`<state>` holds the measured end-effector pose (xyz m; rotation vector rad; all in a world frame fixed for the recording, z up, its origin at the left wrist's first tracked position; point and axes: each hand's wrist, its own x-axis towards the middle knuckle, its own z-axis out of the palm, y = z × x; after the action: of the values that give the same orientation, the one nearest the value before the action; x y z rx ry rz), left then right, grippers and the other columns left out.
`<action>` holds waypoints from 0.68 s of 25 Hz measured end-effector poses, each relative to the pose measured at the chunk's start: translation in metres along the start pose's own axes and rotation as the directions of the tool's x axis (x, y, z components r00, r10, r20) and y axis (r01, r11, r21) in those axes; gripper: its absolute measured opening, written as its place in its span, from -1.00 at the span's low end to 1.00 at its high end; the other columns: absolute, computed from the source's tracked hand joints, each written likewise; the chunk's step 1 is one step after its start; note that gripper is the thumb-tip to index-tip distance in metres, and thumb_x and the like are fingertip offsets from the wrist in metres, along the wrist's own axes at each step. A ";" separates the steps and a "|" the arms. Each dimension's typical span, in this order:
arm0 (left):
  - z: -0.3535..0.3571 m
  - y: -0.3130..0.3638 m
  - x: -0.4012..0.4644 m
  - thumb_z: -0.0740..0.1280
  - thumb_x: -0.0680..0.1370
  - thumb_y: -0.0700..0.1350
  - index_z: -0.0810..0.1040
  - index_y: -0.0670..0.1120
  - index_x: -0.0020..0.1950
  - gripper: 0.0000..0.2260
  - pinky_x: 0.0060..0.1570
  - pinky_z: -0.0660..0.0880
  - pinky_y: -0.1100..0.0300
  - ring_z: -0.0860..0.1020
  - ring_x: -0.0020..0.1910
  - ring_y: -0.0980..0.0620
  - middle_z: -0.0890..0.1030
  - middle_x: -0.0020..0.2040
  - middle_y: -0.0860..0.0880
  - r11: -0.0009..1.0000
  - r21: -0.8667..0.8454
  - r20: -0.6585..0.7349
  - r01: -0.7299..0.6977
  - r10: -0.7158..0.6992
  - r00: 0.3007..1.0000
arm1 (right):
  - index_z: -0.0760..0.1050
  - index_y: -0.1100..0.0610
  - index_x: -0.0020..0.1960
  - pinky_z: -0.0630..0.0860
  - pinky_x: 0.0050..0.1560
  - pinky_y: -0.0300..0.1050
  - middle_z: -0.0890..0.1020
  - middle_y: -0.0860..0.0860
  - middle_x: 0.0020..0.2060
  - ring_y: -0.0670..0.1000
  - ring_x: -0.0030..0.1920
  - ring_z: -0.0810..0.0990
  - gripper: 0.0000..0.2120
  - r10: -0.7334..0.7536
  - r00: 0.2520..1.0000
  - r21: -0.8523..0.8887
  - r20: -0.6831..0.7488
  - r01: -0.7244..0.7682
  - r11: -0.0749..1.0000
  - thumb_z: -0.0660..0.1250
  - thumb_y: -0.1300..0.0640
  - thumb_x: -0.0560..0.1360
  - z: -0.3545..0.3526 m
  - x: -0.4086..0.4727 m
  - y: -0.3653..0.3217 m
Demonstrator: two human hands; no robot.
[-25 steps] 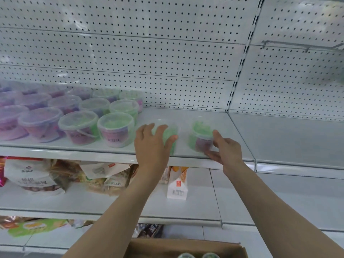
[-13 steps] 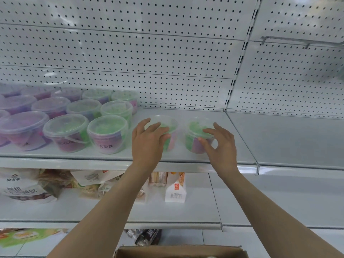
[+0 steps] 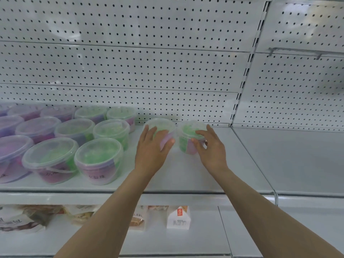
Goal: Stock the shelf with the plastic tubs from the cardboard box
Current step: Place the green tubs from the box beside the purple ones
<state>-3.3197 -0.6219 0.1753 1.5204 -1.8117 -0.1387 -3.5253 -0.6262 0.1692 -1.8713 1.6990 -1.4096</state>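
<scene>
Reaching onto the shelf (image 3: 186, 175) with both arms. Left hand (image 3: 151, 148) lying against the near side of the left tub (image 3: 161, 127), fingers nearly straight and pressed close together, thumb angling out to the right along the tub's purple label. Right hand (image 3: 211, 147) cupping the right tub (image 3: 189, 135), fingers curling over its clear lid and thumb touching the label on its front. Standing upright, both tubs, just beside each other and close to the pegboard (image 3: 149, 71) at the back of the shelf, each showing green contents under a clear lid. Sitting to the left on the same shelf, 3 rows of stocked tubs (image 3: 100, 159), green ones nearer the hands and purple ones farther left, the nearest 2 showing printed purple labels. Cannot tell the exact count, the rows running off the left edge. Lying on the lower shelf (image 3: 201, 239), several snack bags (image 3: 20, 218) at the left and a small white carton (image 3: 178, 217) standing below the hands.
</scene>
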 end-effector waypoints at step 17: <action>0.050 -0.049 0.098 0.02 0.60 0.06 0.64 -0.12 0.12 -0.55 0.34 0.22 0.07 0.35 0.37 -0.24 0.57 0.22 -0.18 0.997 -0.069 -0.244 0.021 -0.038 0.969 | 0.55 -0.01 0.28 0.39 0.26 -0.10 0.33 0.02 0.51 -0.01 0.52 0.25 -0.68 0.001 1.000 -0.119 -0.013 -0.002 0.993 0.35 -0.06 0.55 0.061 0.083 0.005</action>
<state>-3.3107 -0.7413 0.1603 1.4504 -1.5743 -0.0219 -3.4934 -0.7246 0.1745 -1.9255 1.8278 -1.3500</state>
